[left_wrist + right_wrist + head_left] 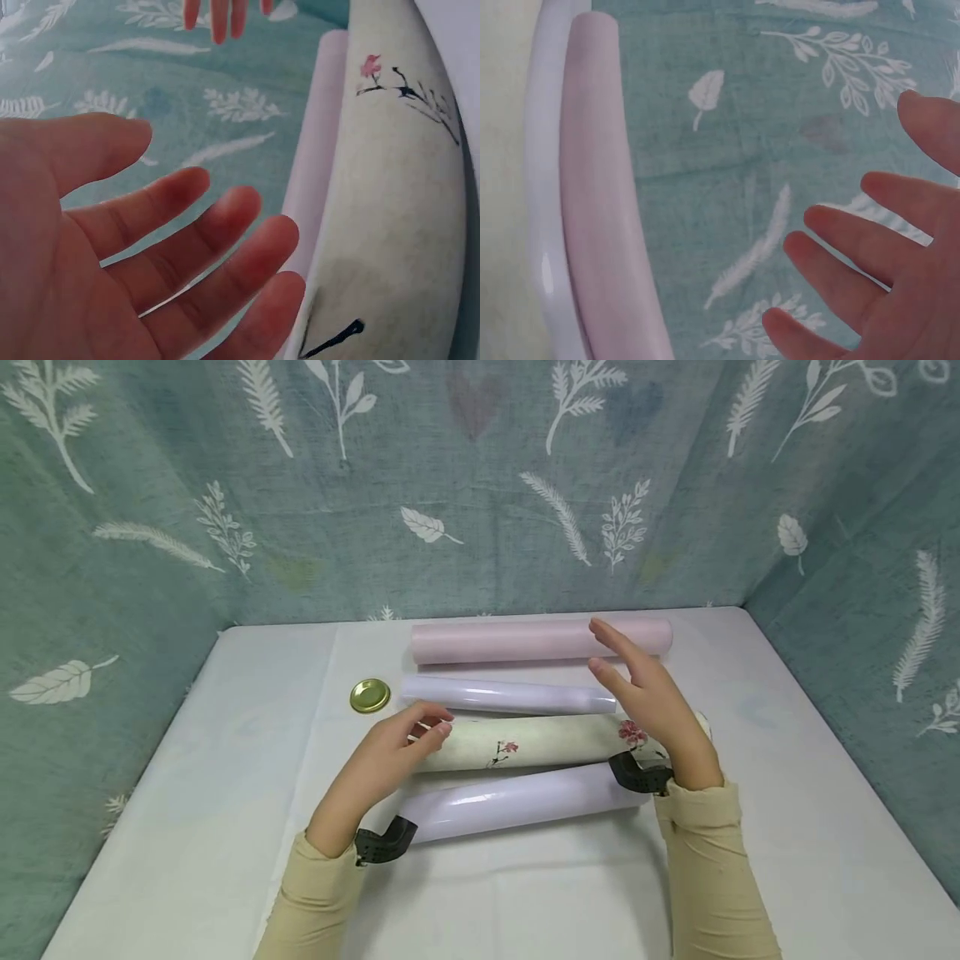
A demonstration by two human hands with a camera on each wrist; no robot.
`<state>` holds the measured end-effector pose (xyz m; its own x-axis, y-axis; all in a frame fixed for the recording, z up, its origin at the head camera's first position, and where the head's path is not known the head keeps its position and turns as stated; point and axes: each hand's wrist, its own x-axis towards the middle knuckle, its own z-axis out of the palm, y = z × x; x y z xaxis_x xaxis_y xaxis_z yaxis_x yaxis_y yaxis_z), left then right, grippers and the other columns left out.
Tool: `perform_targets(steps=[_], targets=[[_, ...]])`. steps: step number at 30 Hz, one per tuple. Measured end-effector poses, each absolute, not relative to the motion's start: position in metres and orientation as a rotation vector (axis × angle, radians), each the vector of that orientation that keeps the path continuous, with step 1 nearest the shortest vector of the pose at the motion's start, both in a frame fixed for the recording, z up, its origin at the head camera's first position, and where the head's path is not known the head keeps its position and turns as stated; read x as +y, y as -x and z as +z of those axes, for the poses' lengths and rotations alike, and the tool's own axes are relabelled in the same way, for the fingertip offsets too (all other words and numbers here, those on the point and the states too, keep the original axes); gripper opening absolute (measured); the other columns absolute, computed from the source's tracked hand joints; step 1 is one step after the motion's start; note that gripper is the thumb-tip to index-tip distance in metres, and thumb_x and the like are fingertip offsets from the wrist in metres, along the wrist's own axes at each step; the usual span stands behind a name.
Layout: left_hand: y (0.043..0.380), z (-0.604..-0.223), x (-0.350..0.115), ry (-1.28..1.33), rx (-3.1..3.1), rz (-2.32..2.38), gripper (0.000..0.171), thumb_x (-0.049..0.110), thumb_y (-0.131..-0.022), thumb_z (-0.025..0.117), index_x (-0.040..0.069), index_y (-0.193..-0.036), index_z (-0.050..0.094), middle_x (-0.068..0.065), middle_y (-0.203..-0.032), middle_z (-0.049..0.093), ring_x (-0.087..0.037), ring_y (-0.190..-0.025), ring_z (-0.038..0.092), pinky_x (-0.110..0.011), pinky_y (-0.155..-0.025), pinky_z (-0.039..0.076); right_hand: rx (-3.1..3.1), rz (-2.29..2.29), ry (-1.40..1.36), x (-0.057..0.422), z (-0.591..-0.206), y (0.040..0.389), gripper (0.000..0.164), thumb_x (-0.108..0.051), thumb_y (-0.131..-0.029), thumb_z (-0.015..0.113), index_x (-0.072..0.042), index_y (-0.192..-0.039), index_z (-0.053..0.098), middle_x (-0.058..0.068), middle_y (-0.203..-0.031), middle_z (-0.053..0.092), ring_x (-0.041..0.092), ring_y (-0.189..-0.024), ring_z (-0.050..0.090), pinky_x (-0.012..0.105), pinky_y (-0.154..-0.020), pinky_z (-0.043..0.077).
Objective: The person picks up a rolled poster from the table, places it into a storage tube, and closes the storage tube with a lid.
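Observation:
Four rolls lie crosswise on the white table, one behind another. The farthest is a pink roll (pixel 510 642), then a thin glossy white roll (pixel 517 697), a cream roll with red flowers (pixel 547 741), and nearest a thicker glossy white roll (pixel 517 799). My left hand (pixel 386 760) hovers by the left end of the cream roll, partly hiding it, with fingers loosely bent and nothing in them. Over the right part of the cream roll is my right hand (pixel 660 702), its fingers spread and holding nothing. Both palms, seen in the wrist views, are bare.
A round gold lid (pixel 370 695) lies left of the thin white roll. Behind and beside the white table (pixel 195 827) hangs a green leaf-patterned cloth (pixel 480 552). Black straps (pixel 386 841) sit at both wrists.

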<state>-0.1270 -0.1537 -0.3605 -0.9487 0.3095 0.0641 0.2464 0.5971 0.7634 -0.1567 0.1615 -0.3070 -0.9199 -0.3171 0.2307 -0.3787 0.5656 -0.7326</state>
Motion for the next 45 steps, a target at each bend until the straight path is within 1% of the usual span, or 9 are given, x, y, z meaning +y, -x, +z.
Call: perform_targets(steps=[6,13,16,19,23,28,33,40,45], targets=[[0.13,-0.36,-0.141,-0.54,2.645,1.225,0.032,0.048,-0.088,0.048,0.024,-0.107,0.058,0.012,-0.096,0.06,-0.004,-0.085,0.057,-0.031,-0.075,0.045,-2.654,1.474,-0.664,0.157,-0.314,0.164,0.052,-0.026,-0.094,0.045,-0.021,-0.141,0.024,0.005,-0.141,0.032,0.019,-0.128,0.029,0.042,-0.103,0.023],[0.13,-0.362,-0.137,-0.675,2.557,0.984,0.035,0.043,-0.086,0.055,0.021,-0.113,0.056,0.015,-0.092,0.06,-0.001,-0.089,0.055,-0.029,-0.078,0.044,-2.679,1.661,-0.757,0.142,-0.324,0.172,0.055,-0.026,-0.094,0.047,-0.02,-0.141,0.022,0.008,-0.139,0.033,0.024,-0.124,0.036,0.039,-0.103,0.023],[0.129,-0.364,-0.137,-0.699,2.516,0.934,0.039,0.041,-0.084,0.059,0.019,-0.115,0.054,0.011,-0.097,0.06,-0.004,-0.09,0.055,-0.03,-0.079,0.044,-2.77,1.647,-0.792,0.137,-0.333,0.176,0.055,-0.03,-0.093,0.048,-0.026,-0.141,0.022,0.006,-0.138,0.035,0.024,-0.125,0.035,0.041,-0.101,0.027],[0.128,-0.368,-0.138,-0.721,2.504,0.929,0.039,0.038,-0.082,0.062,0.017,-0.115,0.055,0.006,-0.102,0.06,-0.007,-0.092,0.056,-0.032,-0.081,0.044,-2.879,1.619,-0.804,0.136,-0.347,0.181,0.056,-0.04,-0.09,0.049,-0.038,-0.139,0.02,0.0,-0.137,0.038,0.018,-0.125,0.035,0.041,-0.099,0.029],[0.127,-0.369,-0.136,-0.735,2.551,0.889,0.039,0.034,-0.079,0.066,0.016,-0.112,0.057,0.005,-0.104,0.059,-0.01,-0.093,0.056,-0.033,-0.082,0.043,-2.978,1.544,-0.836,0.135,-0.364,0.186,0.057,-0.049,-0.086,0.05,-0.046,-0.135,0.021,-0.005,-0.133,0.043,0.012,-0.122,0.038,0.04,-0.097,0.032],[0.122,-0.375,-0.131,-0.785,2.574,0.739,0.039,0.033,-0.077,0.069,0.017,-0.111,0.057,0.007,-0.102,0.058,-0.01,-0.092,0.053,-0.031,-0.083,0.041,-3.061,1.425,-0.949,0.129,-0.377,0.186,0.06,-0.052,-0.086,0.048,-0.037,-0.139,0.024,-0.003,-0.129,0.047,0.012,-0.12,0.04,0.038,-0.096,0.033],[0.116,-0.382,-0.122,-0.85,2.645,0.604,0.041,0.032,-0.072,0.071,0.016,-0.107,0.058,0.008,-0.1,0.058,-0.01,-0.088,0.053,-0.03,-0.079,0.042,-3.085,1.317,-1.024,0.126,-0.383,0.187,0.062,-0.047,-0.085,0.054,-0.027,-0.138,0.03,0.0,-0.128,0.049,0.011,-0.121,0.038,0.035,-0.098,0.031],[0.112,-0.385,-0.118,-0.812,2.715,0.502,0.044,0.033,-0.068,0.073,0.02,-0.108,0.058,0.008,-0.1,0.059,-0.011,-0.086,0.054,-0.03,-0.076,0.043,-3.133,0.903,-1.118,0.128,-0.388,0.186,0.068,-0.027,-0.077,0.07,-0.015,-0.136,0.037,0.003,-0.131,0.046,0.017,-0.119,0.041,0.035,-0.098,0.031],[0.111,-0.387,-0.116,-0.803,2.725,0.573,0.043,0.026,-0.069,0.073,0.017,-0.109,0.058,0.005,-0.102,0.059,-0.012,-0.088,0.053,-0.033,-0.08,0.042,-3.133,0.838,-1.124,0.132,-0.388,0.185,0.068,-0.018,-0.072,0.074,-0.011,-0.132,0.043,0.005,-0.13,0.047,0.021,-0.117,0.043,0.037,-0.097,0.032]])
